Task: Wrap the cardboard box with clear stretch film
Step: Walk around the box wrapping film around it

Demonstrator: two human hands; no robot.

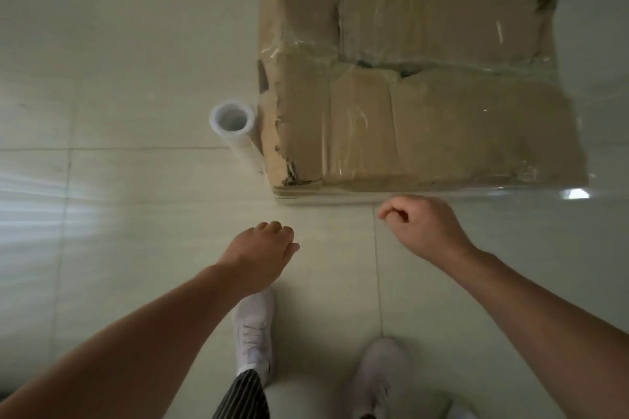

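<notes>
Two white shoes [253,333] stand on the pale tiled floor [136,44], closest of all. Above them, both bare arms reach forward. Left hand [269,248] has its fingers curled down loosely, holding nothing I can see. Right hand [422,224] is curled into a loose fist with thumb and finger pressed together; whether it pinches any film I cannot tell. Just past the right hand lies the cardboard box [425,119], brown, flat and torn at the edges, with shiny clear stretch film [503,31] over it. Beyond the left hand, the film roll [235,126] stands touching the box's left side.
</notes>
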